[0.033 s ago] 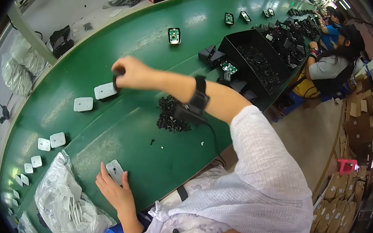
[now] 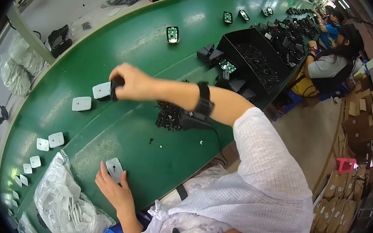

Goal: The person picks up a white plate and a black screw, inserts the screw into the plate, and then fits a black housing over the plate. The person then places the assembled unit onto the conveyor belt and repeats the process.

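My right hand (image 2: 131,83) is out over the far left part of the green table, its fingers closed round a black plastic piece (image 2: 116,88). That piece is against the end of a white rounded cover (image 2: 101,91), or just beside it. Closer to me, my left hand (image 2: 115,190) rests with fingers stretched and thumb apart around another white rounded plate (image 2: 113,168). A small dark part shows on the middle of that plate. A heap of small black parts (image 2: 168,117) is partly hidden by my right forearm.
More white covers (image 2: 81,103) lie in a line toward the left. A clear plastic bag (image 2: 64,194) of white pieces stands beside my left hand. A black bin (image 2: 254,60) of small black parts is at the right, near black housings and circuit boards (image 2: 173,34). Co-workers sit beyond.
My right hand with the black piece has shifted slightly down and toward me, and its wrist has turned a little. My left hand has stayed by the white plate.
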Motion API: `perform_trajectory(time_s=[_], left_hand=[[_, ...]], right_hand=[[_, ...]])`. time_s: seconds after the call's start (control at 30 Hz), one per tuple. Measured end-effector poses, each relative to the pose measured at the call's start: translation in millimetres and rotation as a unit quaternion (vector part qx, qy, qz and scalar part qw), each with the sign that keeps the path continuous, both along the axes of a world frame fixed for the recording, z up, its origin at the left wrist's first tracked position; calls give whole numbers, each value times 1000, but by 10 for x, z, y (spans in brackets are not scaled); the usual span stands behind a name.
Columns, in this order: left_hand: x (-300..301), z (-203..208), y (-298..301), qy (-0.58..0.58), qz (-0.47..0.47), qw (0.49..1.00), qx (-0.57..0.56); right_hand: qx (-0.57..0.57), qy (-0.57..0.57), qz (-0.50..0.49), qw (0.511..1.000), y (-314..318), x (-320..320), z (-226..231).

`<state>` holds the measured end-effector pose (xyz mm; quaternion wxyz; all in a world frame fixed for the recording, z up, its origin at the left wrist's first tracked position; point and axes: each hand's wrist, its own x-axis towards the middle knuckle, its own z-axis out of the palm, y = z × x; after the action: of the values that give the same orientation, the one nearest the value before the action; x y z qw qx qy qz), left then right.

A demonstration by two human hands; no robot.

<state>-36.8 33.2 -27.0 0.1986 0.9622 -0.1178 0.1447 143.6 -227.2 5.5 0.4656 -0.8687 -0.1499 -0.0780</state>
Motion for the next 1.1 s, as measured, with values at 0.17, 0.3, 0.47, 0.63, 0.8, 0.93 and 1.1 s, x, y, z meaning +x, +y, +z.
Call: perform_trajectory(time_s=[0.17,0.3,0.47,0.63,0.8,0.93,1.1], left_hand=[[6,42,-85,22,-103,990,-92],[156,-7,-147,15,-133,985,-106],[134,1,-88,16,-64,969,-238],[79,-30,64,-2,-63,965,-254],[27,-86,110,14,-94,980,-172],[21,-124,103,-3,-84,987,-136],[-31,-72,31,-8,-61,995,-77]], right_hand=[[-105,-11,118,987,214,-923,-129],[-178,-96,93,975,161,-1025,-189],[-122,-88,137,979,330,-1214,23],[-131,-98,184,969,564,-1284,1],[-163,-92,200,962,652,-1319,-35],[-185,-99,178,961,706,-1372,-40],[-206,-119,149,960,746,-1427,-87]])
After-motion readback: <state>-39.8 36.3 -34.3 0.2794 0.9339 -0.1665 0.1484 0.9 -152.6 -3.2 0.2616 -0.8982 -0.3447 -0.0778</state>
